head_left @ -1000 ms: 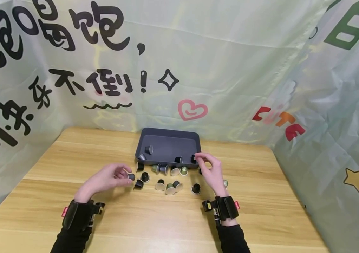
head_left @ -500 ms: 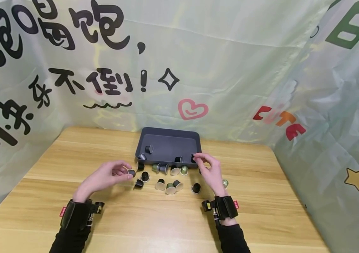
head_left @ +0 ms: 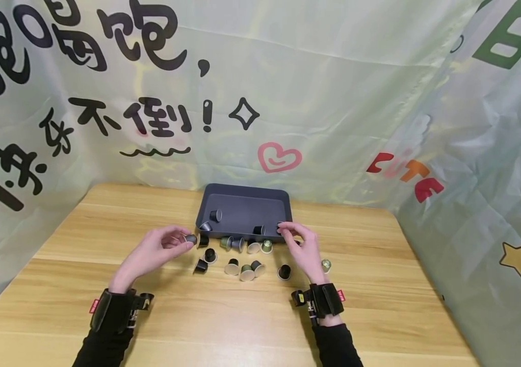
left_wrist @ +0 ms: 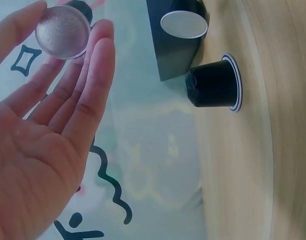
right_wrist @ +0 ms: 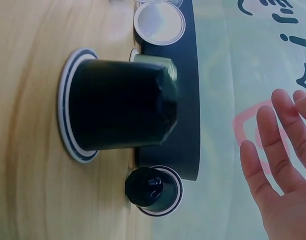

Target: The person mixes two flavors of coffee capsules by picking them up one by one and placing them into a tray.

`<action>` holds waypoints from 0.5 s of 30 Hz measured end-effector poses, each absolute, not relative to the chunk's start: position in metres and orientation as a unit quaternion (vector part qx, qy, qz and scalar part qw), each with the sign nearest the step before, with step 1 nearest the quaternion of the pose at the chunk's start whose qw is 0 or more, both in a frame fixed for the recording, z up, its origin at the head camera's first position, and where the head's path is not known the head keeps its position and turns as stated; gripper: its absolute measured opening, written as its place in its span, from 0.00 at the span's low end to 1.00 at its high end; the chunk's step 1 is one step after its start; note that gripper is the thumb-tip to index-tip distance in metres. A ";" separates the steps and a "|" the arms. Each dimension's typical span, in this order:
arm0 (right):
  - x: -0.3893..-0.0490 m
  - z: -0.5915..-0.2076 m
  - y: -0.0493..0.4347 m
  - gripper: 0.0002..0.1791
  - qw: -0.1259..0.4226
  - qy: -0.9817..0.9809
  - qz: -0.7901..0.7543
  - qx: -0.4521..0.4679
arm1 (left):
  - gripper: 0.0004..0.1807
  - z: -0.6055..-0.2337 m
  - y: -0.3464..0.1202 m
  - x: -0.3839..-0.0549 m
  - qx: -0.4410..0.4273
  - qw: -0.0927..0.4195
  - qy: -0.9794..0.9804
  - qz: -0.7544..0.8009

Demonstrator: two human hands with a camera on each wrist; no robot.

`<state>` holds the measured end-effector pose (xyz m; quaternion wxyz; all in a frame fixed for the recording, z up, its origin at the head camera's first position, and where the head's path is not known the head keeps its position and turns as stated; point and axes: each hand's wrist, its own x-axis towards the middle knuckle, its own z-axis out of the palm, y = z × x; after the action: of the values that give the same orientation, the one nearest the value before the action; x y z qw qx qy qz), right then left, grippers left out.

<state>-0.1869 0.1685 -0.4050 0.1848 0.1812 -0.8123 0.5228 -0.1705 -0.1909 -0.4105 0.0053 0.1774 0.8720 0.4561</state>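
My left hand (head_left: 155,251) pinches a dark grey coffee capsule (head_left: 190,238) between thumb and fingers, just left of the tray's near-left corner. In the left wrist view, the pale round lid of this capsule (left_wrist: 62,33) faces the camera. At the near-right corner of the dark grey tray (head_left: 251,204), my right hand (head_left: 305,251) holds a black capsule (head_left: 279,225) at its fingertips, mostly covered by them. The right wrist view shows the spread fingers (right_wrist: 275,150) of that hand, with the capsule out of frame. Three other capsules lie inside the tray, one being a black capsule (head_left: 259,230).
Several black, green and grey capsules lie on the wooden table (head_left: 224,321) before the tray, including a black capsule (head_left: 284,272) below my right hand. A green capsule (head_left: 326,265) lies right of that wrist. A printed cloth (head_left: 334,102) hangs behind the table.
My left hand has lifted and moved forward toward the tray with its capsule. My right hand stays at the tray corner, its fingertips shifted slightly left with the black capsule.
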 end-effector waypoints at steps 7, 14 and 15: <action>-0.186 -0.405 0.168 0.09 0.169 -0.813 0.529 0.174 | 0.22 -0.413 -0.189 -0.172 0.166 -0.006 0.874 0.456; -0.186 -0.404 0.168 0.10 0.158 -0.818 0.528 0.165 | 0.19 -0.413 -0.188 -0.173 0.161 -0.025 0.866 0.472; -0.186 -0.404 0.168 0.10 0.157 -0.817 0.530 0.165 | 0.18 -0.413 -0.188 -0.173 0.162 -0.028 0.864 0.476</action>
<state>-0.1858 0.1684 -0.4041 0.1565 0.1651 -0.8171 0.5297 -0.1726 -0.1876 -0.4132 -0.0280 0.1620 0.8641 0.4756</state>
